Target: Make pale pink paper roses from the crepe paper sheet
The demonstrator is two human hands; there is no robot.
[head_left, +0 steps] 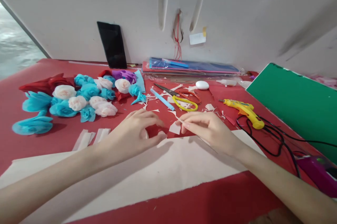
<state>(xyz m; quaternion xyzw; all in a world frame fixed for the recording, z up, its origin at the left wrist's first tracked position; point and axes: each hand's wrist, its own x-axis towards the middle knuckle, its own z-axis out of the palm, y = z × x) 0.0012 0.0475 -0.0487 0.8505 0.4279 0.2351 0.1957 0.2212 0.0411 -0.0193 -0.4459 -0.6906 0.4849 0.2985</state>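
My left hand (137,131) has its fingers curled and pinched on a small piece of red paper (154,132) at the far edge of a large pale pink sheet (158,171). My right hand (207,127) is closed too, pinching the same red piece from the right, with a thin pale stick or strip (179,120) poking out from its fingertips. A small pale paper scrap (174,128) lies between the two hands.
Blue, white, red and purple paper flowers (76,103) are piled at the left. Pale strips (91,138) lie near my left arm. Beyond my hands lie yellow-handled scissors (184,103), red-handled scissors (189,94), a blue stick (162,99), scraps, a yellow glue gun (244,111) with black cords, a green board (297,104) and packaged paper sheets (192,66).
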